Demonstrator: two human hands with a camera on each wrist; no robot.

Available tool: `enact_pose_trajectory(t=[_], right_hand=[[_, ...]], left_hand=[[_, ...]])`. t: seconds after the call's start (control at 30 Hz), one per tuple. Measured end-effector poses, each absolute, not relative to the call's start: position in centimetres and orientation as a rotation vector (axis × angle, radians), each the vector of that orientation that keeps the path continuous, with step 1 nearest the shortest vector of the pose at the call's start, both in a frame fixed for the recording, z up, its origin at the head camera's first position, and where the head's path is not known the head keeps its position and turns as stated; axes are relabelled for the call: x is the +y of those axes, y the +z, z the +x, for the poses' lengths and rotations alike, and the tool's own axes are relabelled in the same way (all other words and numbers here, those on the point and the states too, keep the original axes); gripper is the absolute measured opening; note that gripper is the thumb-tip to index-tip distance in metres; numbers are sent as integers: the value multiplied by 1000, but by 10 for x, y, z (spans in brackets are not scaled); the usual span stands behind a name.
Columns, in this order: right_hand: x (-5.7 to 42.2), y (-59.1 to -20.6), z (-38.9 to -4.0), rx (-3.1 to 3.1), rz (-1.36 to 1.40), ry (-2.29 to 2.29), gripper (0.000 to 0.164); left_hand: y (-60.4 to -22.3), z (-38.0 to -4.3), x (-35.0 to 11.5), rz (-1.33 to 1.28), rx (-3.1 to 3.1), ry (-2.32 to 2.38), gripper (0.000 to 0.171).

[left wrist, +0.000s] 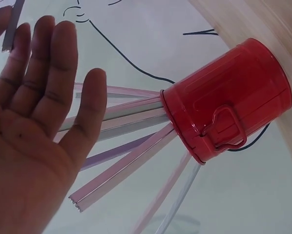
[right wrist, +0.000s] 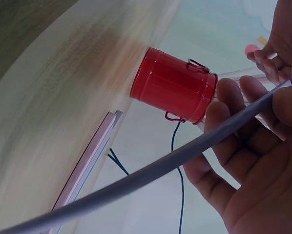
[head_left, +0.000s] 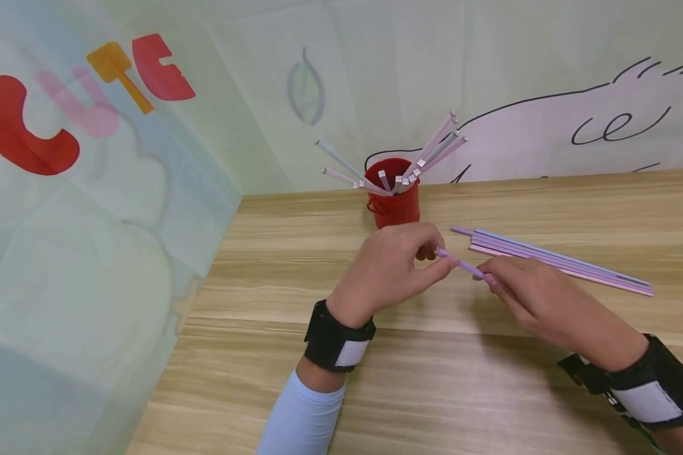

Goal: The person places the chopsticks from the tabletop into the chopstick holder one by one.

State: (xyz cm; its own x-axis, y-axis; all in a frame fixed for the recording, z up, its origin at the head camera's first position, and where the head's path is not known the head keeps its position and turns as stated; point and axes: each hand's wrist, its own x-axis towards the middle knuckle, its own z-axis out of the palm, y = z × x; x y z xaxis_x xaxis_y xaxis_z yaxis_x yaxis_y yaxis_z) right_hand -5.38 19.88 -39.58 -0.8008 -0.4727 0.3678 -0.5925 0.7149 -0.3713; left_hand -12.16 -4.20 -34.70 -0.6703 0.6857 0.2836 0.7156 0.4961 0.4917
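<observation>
A thin lilac stick [head_left: 462, 265] hangs just above the wooden table [head_left: 432, 379], held between both hands. My left hand [head_left: 439, 259] pinches its far end with thumb and forefinger; in the left wrist view the other fingers [left wrist: 48, 73] lie straight and the stick's end [left wrist: 11, 27] shows at the top left. My right hand [head_left: 492, 279] grips the stick lower down; in the right wrist view its fingers [right wrist: 243, 146] curl round the stick [right wrist: 175, 163]. Behind the hands stands a red tin bucket [head_left: 393, 197] with several pastel sticks [head_left: 432, 155] fanning out of it.
A bundle of several pink and lilac sticks [head_left: 558, 260] lies flat on the table to the right of the hands. A printed cloth backdrop [head_left: 91, 189] closes off the left and back. Both wrists wear black straps [head_left: 336, 344].
</observation>
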Motion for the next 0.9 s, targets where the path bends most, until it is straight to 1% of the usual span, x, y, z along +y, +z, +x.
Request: enact_pose_trajectory(t=[0.07,0.27,0.4,0.47,0.57,0.73,0.9], right_hand=[[199,-396,-54,-2657,858,705,17],[199,-396,-56,-2594,922,743,2],[199,-397,-57,-2576,951,769,1],[199,-398,-58,-2566,966,769,4],[200,-400,-59,-2553,986,756,12],[201,-403,-60,-2561,995,716,15],[201,-405,-59,-2645,943,679,19]], left_hand=[[-346,-121,-42,-1260,-2628,-946,18],[-343,-121,-43,-1281,-2421,-1126,18],[-339,-121,-43,-1298,-2248,-1293,19],[-336,-120,-43,-1300,-2169,-1357,18],[-332,-118,-43,-1288,-2083,-1416,19],[-327,-115,-43,-1235,-2028,-1408,19],[-326,-114,-44,-1203,-2010,-1348,20]])
